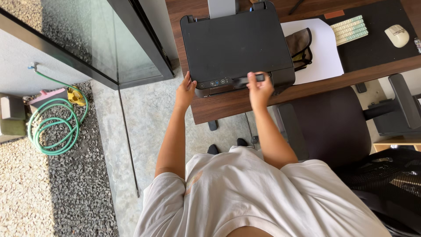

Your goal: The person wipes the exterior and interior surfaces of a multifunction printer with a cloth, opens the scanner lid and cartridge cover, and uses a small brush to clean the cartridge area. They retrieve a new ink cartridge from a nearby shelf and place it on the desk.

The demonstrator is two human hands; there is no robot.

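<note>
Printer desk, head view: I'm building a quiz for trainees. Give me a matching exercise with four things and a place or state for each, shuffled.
Things:
1. printer
2. hose
3. mouse
4. left hand

Places or states:
A. coiled on gravel
B. on the black mat, far right
C. at the printer's front left corner
D. at the desk's near edge

Pairs: 1-D, 2-A, 3-B, 4-C

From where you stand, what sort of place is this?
Probably a home office by a glass door onto a gravel yard: a printer on a wooden desk, a keyboard, and an office chair.
</note>
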